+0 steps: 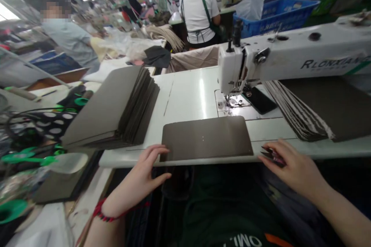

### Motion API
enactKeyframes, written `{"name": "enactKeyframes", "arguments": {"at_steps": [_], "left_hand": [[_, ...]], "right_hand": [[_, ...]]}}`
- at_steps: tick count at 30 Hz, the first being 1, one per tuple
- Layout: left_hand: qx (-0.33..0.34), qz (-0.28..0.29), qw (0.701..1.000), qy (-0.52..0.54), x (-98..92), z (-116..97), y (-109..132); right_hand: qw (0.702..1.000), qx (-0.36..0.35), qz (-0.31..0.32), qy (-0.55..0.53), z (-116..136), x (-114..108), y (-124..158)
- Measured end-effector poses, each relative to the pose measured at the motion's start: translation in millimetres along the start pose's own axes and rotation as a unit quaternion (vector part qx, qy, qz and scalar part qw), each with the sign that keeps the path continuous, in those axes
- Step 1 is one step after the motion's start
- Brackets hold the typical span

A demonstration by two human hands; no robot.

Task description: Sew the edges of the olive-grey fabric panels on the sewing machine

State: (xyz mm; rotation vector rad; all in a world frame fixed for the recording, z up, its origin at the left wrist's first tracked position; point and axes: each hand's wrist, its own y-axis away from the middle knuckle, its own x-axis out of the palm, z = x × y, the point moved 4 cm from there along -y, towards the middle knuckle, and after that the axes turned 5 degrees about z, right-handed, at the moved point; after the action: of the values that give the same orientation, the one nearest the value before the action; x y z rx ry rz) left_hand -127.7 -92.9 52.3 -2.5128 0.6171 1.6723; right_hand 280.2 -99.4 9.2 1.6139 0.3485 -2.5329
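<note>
A flat brown-grey panel with rounded corners lies at the front edge of the white sewing table, with a few tiny pale dots near its middle. My left hand is at the panel's left front corner, thumb and fingers apart; the fingertips overlap its edge, and whether they press on it I cannot tell. Just off the panel's right end, my right hand is closed around small thread snips, blades pointing left. Behind the panel stands the white sewing machine, its needle area lit.
A tall stack of similar panels leans at the left, and another pile lies under the machine arm. Beside the needle plate rests a dark phone. Blue crates and a person in a white shirt are behind.
</note>
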Motion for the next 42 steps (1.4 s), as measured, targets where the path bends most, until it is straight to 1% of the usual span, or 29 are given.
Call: {"name": "enactKeyframes", "arguments": {"at_steps": [2,5,7,10,13,16,17,18,19,21,22,24,26,28,30,35,37,39,42], "left_hand": [[-0.001,-0.030,0.999,-0.024,4.7,6.6,-3.9],[0.009,-0.028,0.998,-0.057,15.1,16.2,-11.8],[0.018,-0.027,0.997,-0.067,18.9,22.6,-14.5],[0.033,-0.039,0.997,-0.051,18.2,30.4,-12.8],[0.056,-0.044,0.997,0.003,13.3,33.8,-9.1],[0.076,-0.081,0.989,0.094,2.5,30.5,-7.2],[0.074,-0.102,0.983,0.135,-2.4,28.3,-6.7],[0.065,-0.124,0.974,0.176,-7.6,25.8,-6.2],[0.046,-0.147,0.964,0.216,-12.9,23.2,-5.5],[-0.015,-0.183,0.940,0.287,-21.8,17.6,-3.6],[-0.050,-0.189,0.927,0.321,-25.0,14.5,-2.8],[-0.108,-0.178,0.898,0.388,-28.9,7.3,-2.0],[-0.142,-0.153,0.871,0.444,-31.6,-0.5,-2.4],[-0.154,-0.136,0.856,0.474,-34.8,-7.0,-3.0],[-0.160,-0.125,0.849,0.487,-37.3,-11.6,-3.3],[-0.169,-0.101,0.834,0.515,-38.8,-19.3,-2.4],[-0.166,-0.096,0.832,0.520,-40.0,-22.1,-2.0],[-0.166,-0.092,0.835,0.517,-41.9,-24.4,-1.7],[-0.170,-0.089,0.842,0.505,-45.2,-26.8,-1.6]], "right_hand": [[0.999,-0.040,0.015,0.024,4.1,0.6,-9.9],[0.993,-0.083,0.060,0.062,4.3,8.3,-20.6],[0.989,-0.099,0.086,0.073,0.7,15.5,-23.7],[0.985,-0.108,0.112,0.069,-6.1,22.7,-23.2],[0.985,-0.114,0.126,0.026,-9.8,21.1,-20.7],[0.979,-0.120,0.140,-0.082,-9.2,13.3,-19.8],[0.977,-0.109,0.135,-0.126,-9.0,9.7,-20.3],[0.975,-0.087,0.117,-0.169,-9.7,5.4,-21.4],[0.973,-0.051,0.086,-0.208,-11.2,0.5,-22.8],[0.963,0.045,0.003,-0.267,-16.3,-9.7,-24.4],[0.952,0.093,-0.031,-0.292,-18.4,-14.1,-24.5],[0.924,0.160,-0.060,-0.343,-19.6,-20.0,-24.1],[0.895,0.189,-0.055,-0.401,-17.6,-23.6,-23.8],[0.867,0.199,-0.050,-0.453,-15.3,-26.3,-22.8],[0.843,0.210,-0.049,-0.493,-14.5,-27.8,-20.7],[0.785,0.265,-0.035,-0.560,-15.8,-25.7,-14.8],[0.769,0.269,-0.021,-0.580,-14.5,-24.8,-14.1],[0.760,0.267,-0.012,-0.592,-12.5,-25.0,-13.8],[0.761,0.260,-0.007,-0.594,-9.2,-26.8,-13.8]]}}
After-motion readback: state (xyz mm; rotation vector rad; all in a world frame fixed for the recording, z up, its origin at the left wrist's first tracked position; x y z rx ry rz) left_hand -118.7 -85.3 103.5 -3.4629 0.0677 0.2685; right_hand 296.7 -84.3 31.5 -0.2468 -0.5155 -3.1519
